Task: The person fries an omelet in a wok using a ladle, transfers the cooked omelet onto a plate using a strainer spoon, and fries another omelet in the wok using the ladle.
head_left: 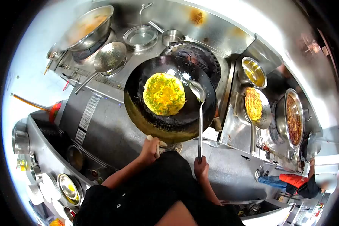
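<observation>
A black wok (135,86) is tilted in front of me, and a round yellow omelette with green bits (164,94) lies in it. My left hand (150,147) is closed round a cloth (157,144) at the wok's near edge; the grip beneath the cloth is hidden. The fingers of my right hand (201,168) are wrapped round the handle of a long steel ladle (200,128). The ladle's bowl rests over the right part of the wok, beside the omelette and apart from it.
Behind the wok is a black burner (211,56). A perforated strainer (110,56) and a steaming pan (90,30) stand left. Rightward are an oil bowl (254,72), a strainer holding another omelette (253,104) and a pan of red-brown food (293,120). Another person (297,181) stands far right.
</observation>
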### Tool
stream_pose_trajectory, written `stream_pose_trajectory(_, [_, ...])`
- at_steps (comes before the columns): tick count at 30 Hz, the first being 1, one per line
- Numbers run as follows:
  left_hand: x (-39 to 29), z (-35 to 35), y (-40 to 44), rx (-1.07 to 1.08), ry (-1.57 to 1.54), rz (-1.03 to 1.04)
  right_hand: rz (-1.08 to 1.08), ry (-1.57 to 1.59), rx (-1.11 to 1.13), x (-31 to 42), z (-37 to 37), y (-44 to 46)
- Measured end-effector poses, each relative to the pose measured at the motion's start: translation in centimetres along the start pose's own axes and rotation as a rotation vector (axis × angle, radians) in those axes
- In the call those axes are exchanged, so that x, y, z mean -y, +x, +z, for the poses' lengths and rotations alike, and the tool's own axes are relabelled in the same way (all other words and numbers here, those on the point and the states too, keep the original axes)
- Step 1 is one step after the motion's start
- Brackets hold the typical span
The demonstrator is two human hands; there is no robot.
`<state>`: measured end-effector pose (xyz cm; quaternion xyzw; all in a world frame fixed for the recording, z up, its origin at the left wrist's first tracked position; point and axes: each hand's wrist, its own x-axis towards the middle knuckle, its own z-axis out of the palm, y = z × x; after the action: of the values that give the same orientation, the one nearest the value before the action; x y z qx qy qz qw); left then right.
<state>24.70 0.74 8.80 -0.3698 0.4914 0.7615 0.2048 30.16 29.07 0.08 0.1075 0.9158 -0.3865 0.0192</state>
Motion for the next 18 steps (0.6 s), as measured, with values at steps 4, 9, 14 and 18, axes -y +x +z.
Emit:
stream_pose_trajectory(4, [2.1,-2.6,0.0,0.028,-0.080,0.082,0.191,-0.047,0.228,5.7,-2.9,-1.6])
stream_pose_trajectory(9, [3.5,-3.1,0.5,0.094,-0.009,0.263,0.371,0.306,0.408,12.7,-6.4,-1.1])
stream_pose_trajectory(14, [5.6,-4.4,4.0,0.079,-0.037,0.357,0.344,0.251,0.465,12.8,-6.9,0.2])
stream_pose_trajectory(18, [5.9,-4.3,4.7,0.039,-0.092,0.349,0.357,0.194,0.462,12.1,-6.7,0.0])
